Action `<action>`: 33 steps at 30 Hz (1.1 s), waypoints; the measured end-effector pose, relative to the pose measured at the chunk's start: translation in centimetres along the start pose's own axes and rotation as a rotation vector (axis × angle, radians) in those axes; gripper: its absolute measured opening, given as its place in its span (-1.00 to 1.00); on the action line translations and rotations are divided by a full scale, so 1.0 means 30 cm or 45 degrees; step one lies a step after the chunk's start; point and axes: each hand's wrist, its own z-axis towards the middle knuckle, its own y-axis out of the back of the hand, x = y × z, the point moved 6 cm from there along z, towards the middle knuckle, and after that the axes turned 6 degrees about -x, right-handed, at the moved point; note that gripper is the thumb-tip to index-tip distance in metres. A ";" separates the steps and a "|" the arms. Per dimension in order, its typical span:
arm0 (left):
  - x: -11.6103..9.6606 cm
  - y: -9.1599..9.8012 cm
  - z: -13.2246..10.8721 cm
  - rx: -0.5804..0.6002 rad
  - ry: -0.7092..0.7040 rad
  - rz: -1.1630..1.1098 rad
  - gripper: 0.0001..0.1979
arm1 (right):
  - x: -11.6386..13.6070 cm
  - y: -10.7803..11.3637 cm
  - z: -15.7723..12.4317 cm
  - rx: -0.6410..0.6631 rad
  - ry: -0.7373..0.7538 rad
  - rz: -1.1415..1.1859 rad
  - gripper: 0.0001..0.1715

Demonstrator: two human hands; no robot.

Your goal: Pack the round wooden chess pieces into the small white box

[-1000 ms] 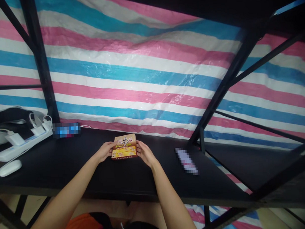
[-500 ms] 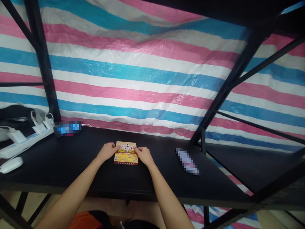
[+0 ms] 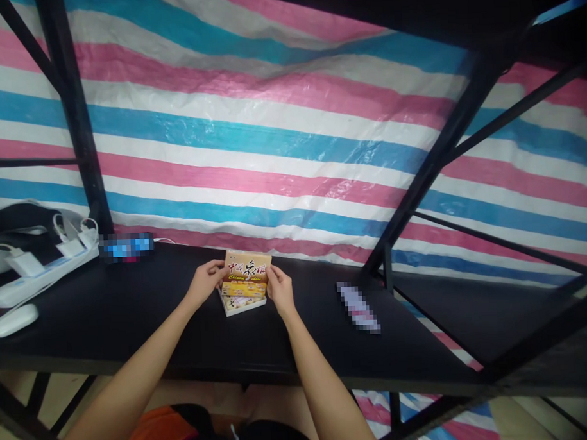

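A small orange and yellow box lid (image 3: 247, 277) with red characters is tilted up off its white box base (image 3: 242, 303), which rests on the black table (image 3: 133, 322). My left hand (image 3: 205, 282) pinches the lid's left edge. My right hand (image 3: 279, 290) grips the lid's right edge. The lid's near side is raised, so the pale contents of the base show beneath it.
A white power strip (image 3: 40, 275) with plugged chargers and a white mouse (image 3: 15, 319) lie at the table's left end. Blurred items lie at the back left (image 3: 125, 246) and right of the box (image 3: 358, 307). Black frame posts (image 3: 73, 125) stand before a striped tarp (image 3: 271, 137).
The box lay flat and closed on the table half a second ago; both hands have since lifted its lid, uncovering the white base.
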 end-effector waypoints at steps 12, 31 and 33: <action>-0.033 -0.007 -0.016 0.107 -0.156 -0.151 -0.49 | 0.037 0.021 0.010 0.001 0.226 0.106 -0.37; 0.172 0.003 0.113 -0.086 0.074 0.378 -0.69 | -0.146 -0.074 0.259 0.131 0.088 -0.563 -0.66; 0.172 0.009 0.107 -0.091 0.062 0.440 -0.78 | -0.152 -0.074 0.250 0.128 0.095 -0.617 -0.71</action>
